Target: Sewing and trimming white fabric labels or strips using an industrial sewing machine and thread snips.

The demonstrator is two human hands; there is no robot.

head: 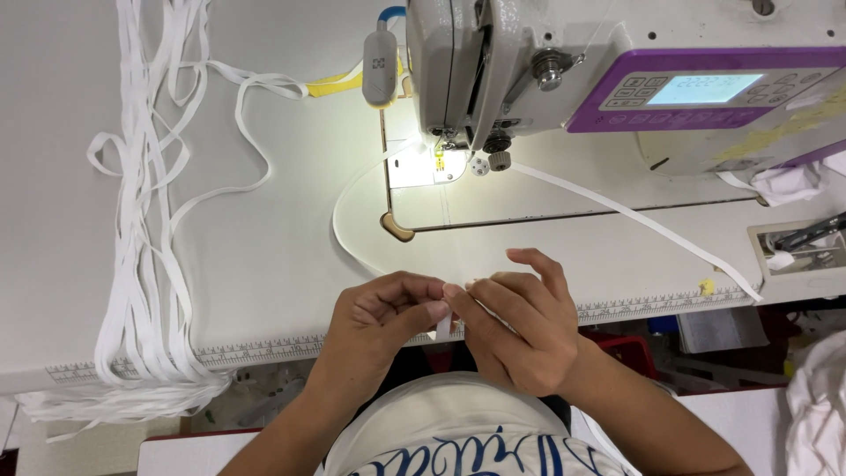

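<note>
Two hands, left hand [379, 322], right hand [520, 330], pinching one white strap [443, 328], one sewing machine [564, 66]

We see a white sewing table [264, 238] with a printed ruler strip [264, 351] running along its near edge. The landmark is the sewing machine [546, 70], which stands at the far right of the tabletop. Well to the left of the machine, a loose bundle of white tape [145, 220] lies across the surface and spills over the near edge. From under the machine's needle, one white strip [634, 216] runs off to the right towards the near edge, and another curves left and forward. Right of the machine rests crumpled white cloth [793, 183].
</note>
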